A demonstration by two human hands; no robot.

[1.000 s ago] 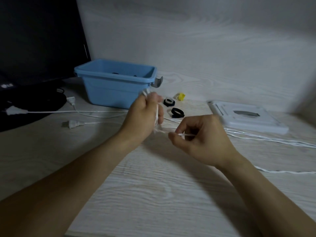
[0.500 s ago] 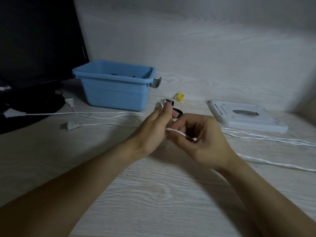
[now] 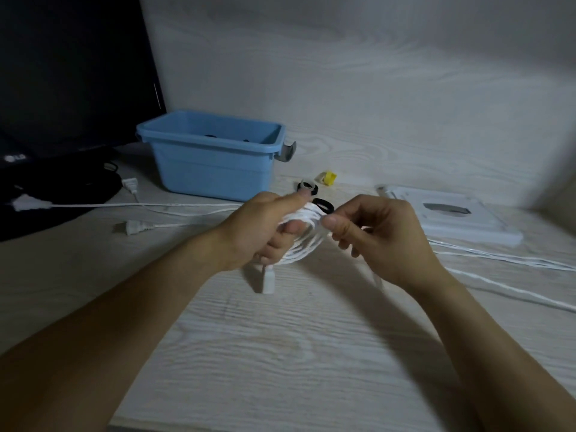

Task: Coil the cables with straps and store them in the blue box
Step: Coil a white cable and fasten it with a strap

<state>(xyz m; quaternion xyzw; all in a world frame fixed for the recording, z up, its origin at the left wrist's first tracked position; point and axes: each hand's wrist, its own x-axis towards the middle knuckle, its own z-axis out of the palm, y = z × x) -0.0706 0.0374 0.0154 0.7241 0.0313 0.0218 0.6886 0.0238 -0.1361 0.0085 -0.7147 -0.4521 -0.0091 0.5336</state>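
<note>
White cable coil (image 3: 304,236) held by two hands: left (image 3: 265,227), right (image 3: 378,236).

Both forearms are bare to the frame's edge. The left hand (image 3: 258,232) and right hand (image 3: 383,241) wear nothing

More white cable (image 3: 304,236) looped round left hand (image 3: 261,227) (several turns), right hand (image 3: 378,236) raised — connector (image 3: 268,277) dangling

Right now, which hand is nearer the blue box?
Left. The left hand, gripping the white cable coil, sits just in front of the blue box near its right corner. The right hand, pinching the cable, is farther right.
</note>
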